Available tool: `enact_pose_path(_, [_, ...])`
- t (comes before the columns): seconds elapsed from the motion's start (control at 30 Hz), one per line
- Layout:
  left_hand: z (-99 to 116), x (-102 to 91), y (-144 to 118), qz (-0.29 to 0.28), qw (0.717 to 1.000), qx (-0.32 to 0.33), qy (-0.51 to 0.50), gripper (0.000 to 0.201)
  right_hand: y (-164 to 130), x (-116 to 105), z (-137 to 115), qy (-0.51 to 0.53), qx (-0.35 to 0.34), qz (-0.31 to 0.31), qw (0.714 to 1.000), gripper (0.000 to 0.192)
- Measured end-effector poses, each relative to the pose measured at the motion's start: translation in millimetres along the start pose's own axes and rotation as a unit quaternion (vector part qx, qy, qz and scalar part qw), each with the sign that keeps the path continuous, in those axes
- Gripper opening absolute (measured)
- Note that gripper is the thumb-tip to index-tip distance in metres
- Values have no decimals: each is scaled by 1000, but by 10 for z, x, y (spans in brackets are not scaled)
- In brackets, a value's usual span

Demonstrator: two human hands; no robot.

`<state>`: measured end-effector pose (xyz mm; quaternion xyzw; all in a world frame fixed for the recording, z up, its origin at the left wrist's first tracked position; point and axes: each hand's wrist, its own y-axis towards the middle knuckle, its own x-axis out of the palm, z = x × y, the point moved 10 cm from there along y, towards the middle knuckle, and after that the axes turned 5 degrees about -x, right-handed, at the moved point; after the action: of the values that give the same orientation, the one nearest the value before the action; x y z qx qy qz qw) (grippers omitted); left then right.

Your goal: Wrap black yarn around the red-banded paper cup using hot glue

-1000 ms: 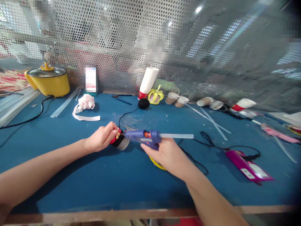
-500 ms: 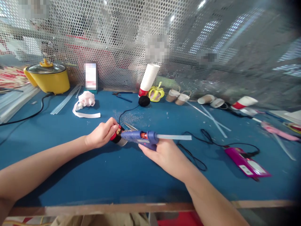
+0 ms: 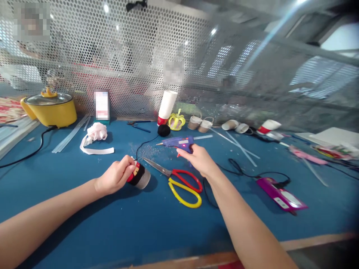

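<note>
1. Two bare hands work over a blue worktop [image 3: 84, 224].
2. The left hand [image 3: 114, 178] has its fingers closed around a small paper cup [image 3: 138, 176].
3. The cup lies tipped on its side on the worktop, near the middle. It has a red rim, a black band and a grey end.
4. A thin black string [image 3: 144, 142] runs from the cup up to a ball of black yarn [image 3: 163, 130] at the back.
5. The right hand [image 3: 199, 160] has its fingers wrapped tight around the handle of a blue glue gun [image 3: 178, 141].
6. The glue gun is held above the worktop, away from the cup. Its tip points to the left, and a clear glue stick [image 3: 203, 137] pokes out of its back.
7. Scissors [image 3: 179, 181] with one red and one yellow handle lie flat between the two hands. Their blades point toward the cup, just beside it.
8. A pink box [image 3: 280, 194] with a black cord lies to the right.
9. A yellow pot [image 3: 50, 110] sits far back on the left, with white ribbon [image 3: 95, 136] near it.
10. A stack of white cups [image 3: 166, 106] leans at the back, next to a small yellow crown [image 3: 176, 121].
11. A metal wall with many small holes [image 3: 126, 56] stands behind everything.
</note>
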<state>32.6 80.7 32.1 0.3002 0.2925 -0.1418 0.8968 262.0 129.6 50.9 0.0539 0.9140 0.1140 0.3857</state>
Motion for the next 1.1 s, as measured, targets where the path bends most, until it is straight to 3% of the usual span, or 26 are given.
enact_pose_path(0.13, [63, -62, -10, 30, 999, 31, -6, 11, 215, 100, 348, -110, 33, -20, 993, 34])
enact_pose_path(0.23, [149, -140, -22, 58, 997, 60, 0, 9, 277, 157, 398, -124, 36, -27, 991, 38])
enact_pose_path(0.37, [294, -203, -35, 72, 992, 100, 35, 9, 248, 237, 32, -114, -12, -37, 993, 40])
enact_pose_path(0.43, [368, -220, -45, 73, 989, 122, 45, 10, 177, 396, -232, -91, -34, -76, 992, 46])
enact_pose_path(0.5, [425, -236, -58, 76, 986, 141, 48, 10, 63, 661, -465, -39, -45, -150, 987, 53])
enact_pose_path(0.53, [442, -241, -62, 78, 985, 146, 50, 10, -23, 846, -536, 28, -29, -211, 977, 56])
enact_pose_path(0.6, [468, -241, -72, 77, 983, 157, 56, 9, -148, 1074, -647, 137, 1, -262, 955, 60])
enact_pose_path(0.73, [530, -206, -99, 63, 977, 195, 61, 9, -313, 1335, -849, 386, 29, -312, 868, 51])
enact_pose_path(0.8, [551, -178, -104, 50, 975, 208, 58, 9, -327, 1345, -894, 471, 41, -293, 831, 35])
enact_pose_path(0.83, [554, -163, -103, 42, 975, 211, 56, 9, -316, 1325, -889, 493, 47, -271, 826, 30])
enact_pose_path(0.97, [507, -138, -79, 27, 982, 182, 37, 9, -257, 1155, -842, 495, 43, -177, 849, 18])
enact_pose_path(1.1, [304, -209, -32, 62, 995, 74, 13, 12, -205, 935, -821, 496, 13, -120, 860, 17])
